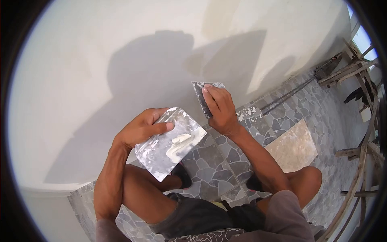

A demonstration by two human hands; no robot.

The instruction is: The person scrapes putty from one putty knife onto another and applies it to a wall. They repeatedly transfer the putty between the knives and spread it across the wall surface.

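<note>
My left hand (147, 128) grips a flat metal plate (151, 155) by its upper left edge, thumb on top and fingers underneath. A smear of white putty (179, 146) lies on the plate, and dried white residue covers much of its face. In my right hand (219, 107) is a dark, putty-spotted scraper (200, 99), fingers pressed along its blade. The scraper overlaps the lower part of the pale wall (80, 52) in this view, to the upper right of the plate.
Stone-patterned tiles (217, 155) cover the floor, with white flakes (248, 114) by the wall's foot. A beige board (296, 147) lies to the right of my right forearm. Wooden scaffolding poles (358, 177) stand along the right side. Shadows fall across the wall.
</note>
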